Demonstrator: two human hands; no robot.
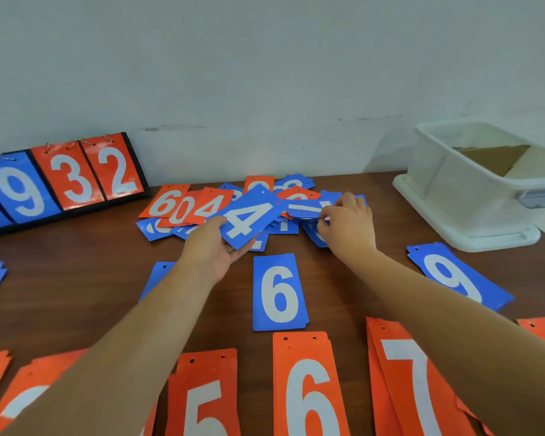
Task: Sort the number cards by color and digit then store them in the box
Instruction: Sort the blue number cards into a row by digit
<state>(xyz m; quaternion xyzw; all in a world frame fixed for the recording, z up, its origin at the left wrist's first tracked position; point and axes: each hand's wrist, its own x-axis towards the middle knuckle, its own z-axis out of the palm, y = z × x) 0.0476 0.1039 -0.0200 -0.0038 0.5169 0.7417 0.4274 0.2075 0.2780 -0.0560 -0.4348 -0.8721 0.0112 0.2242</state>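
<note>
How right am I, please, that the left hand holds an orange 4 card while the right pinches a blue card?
Not quite: the head view shows the 4 card in the left hand is blue, not orange; the right hand does pinch a blue card.

The left hand (213, 250) holds a blue 4 card (249, 223) just above a messy pile (180, 212) of blue and orange cards at the back of the brown worktop (76, 278). The fingers of the right hand (348, 229) pinch a bent blue card (304, 210) at the pile; its number may be a 1, but it is hard to read. Closer lie a blue 6 (279, 292), a blue 9 (453, 275), an orange 5 (203, 401), an orange 6 (307, 388) and an orange 7 (412, 382). A white box (472, 190) sits at the far right.
</note>
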